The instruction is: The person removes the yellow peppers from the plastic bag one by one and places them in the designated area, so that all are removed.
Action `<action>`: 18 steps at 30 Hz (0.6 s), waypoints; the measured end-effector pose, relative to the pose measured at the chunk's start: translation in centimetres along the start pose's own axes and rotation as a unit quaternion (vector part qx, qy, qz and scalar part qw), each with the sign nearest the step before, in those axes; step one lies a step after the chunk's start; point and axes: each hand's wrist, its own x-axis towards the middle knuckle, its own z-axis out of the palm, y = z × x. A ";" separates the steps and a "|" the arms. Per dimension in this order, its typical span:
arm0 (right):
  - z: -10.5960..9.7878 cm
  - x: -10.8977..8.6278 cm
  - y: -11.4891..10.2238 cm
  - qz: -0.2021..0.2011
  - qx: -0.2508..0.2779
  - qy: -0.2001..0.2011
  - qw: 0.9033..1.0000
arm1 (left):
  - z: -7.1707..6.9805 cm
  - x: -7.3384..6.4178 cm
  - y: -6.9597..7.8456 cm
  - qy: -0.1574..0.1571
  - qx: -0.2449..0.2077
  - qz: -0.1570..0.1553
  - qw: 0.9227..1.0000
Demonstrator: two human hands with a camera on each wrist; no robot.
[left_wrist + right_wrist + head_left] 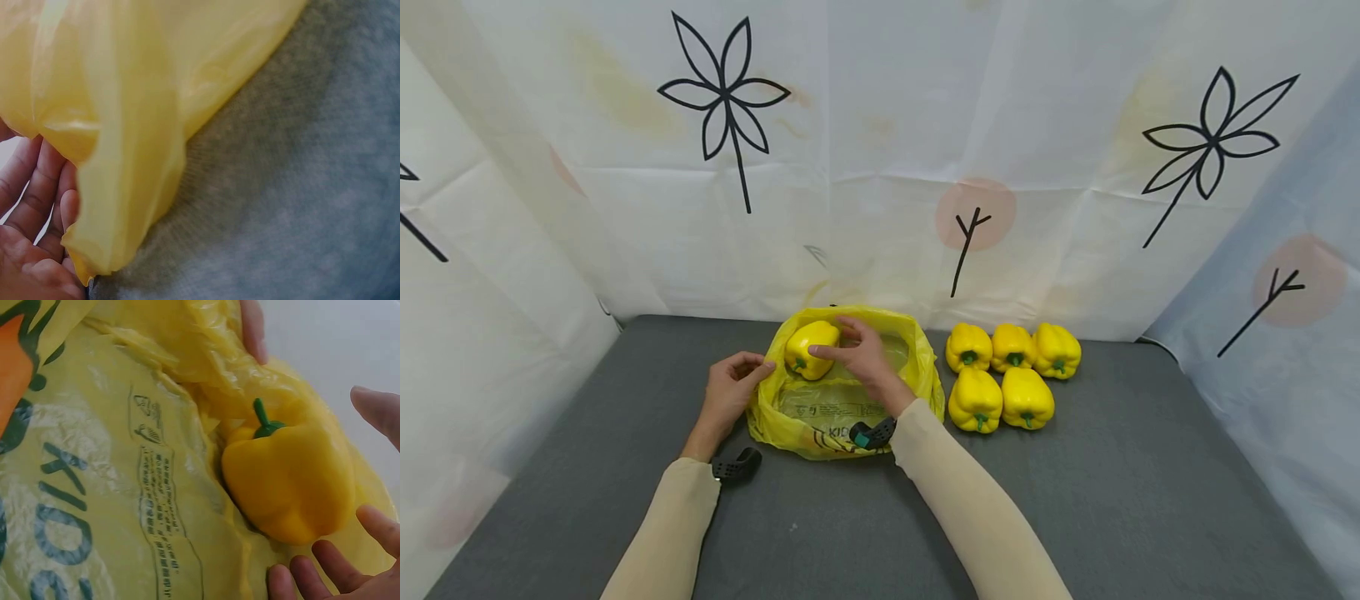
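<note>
A yellow plastic bag (767, 425) lies with its mouth wide toward the top, printed with "KIDS" lettering. One yellow bell pepper (811, 350) sits inside at the bag's left; its green stem shows in the right wrist view, where the bell pepper (290, 481) rests against the bag wall. My left hand (730, 392) holds the bag's left rim between thumb and fingers. In the left wrist view, the bag (131, 137) partly hides those fingers. Over the bag, my right hand (865, 358) has its fingers spread beside the pepper, apparently without gripping it.
Several yellow bell peppers (976, 400) stand in two rows just right of the bag. They rest on a dark grey table (1135, 492). Behind the table hangs a white printed curtain (880, 125), with more fabric at both sides.
</note>
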 end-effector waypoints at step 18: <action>1.3 0.1 0.6 -0.023 -0.056 0.006 0.998 | 0.0 -0.2 0.2 -0.002 0.008 0.000 1.000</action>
